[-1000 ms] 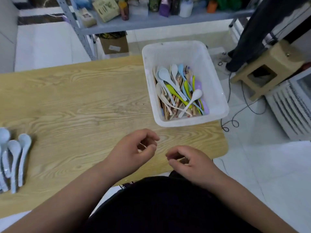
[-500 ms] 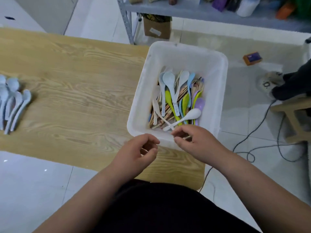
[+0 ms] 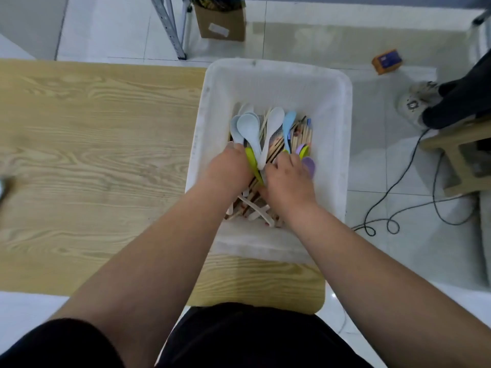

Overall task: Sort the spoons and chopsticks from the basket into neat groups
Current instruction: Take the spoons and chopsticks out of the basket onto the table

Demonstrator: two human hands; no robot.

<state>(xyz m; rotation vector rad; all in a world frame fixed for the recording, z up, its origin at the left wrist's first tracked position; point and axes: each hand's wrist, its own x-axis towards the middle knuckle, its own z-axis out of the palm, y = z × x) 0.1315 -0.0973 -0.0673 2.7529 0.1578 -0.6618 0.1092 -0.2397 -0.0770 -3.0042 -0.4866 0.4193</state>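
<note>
A white plastic basket (image 3: pixel 276 81) stands on the right end of the wooden table (image 3: pixel 93 144). Inside lie pale blue-grey spoons (image 3: pixel 248 126), a white spoon (image 3: pixel 275 119), a light blue spoon (image 3: pixel 289 123), a green spoon (image 3: pixel 251 158), a purple spoon (image 3: pixel 309 166) and several wooden chopsticks (image 3: pixel 303 134). Both hands reach down into the pile. My left hand (image 3: pixel 228 168) has its fingertips at the handles of the pale spoons. My right hand (image 3: pixel 287 179) lies over the chopsticks and coloured spoons. The backs of the hands hide the fingers, so any grip is unseen.
A blurred bit of the spoon group shows at the table's far left edge (image 3: pixel 2 184). On the floor are a cardboard box (image 3: pixel 223 22) under a metal shelf, an orange box (image 3: pixel 386 61), a black cable (image 3: pixel 398 203), a wooden stool (image 3: pixel 462 160) and another person's shoe (image 3: pixel 414 102).
Both hands moved forward from the table's near edge into the basket and down among the utensils. The view shifted right and closer to the basket.
</note>
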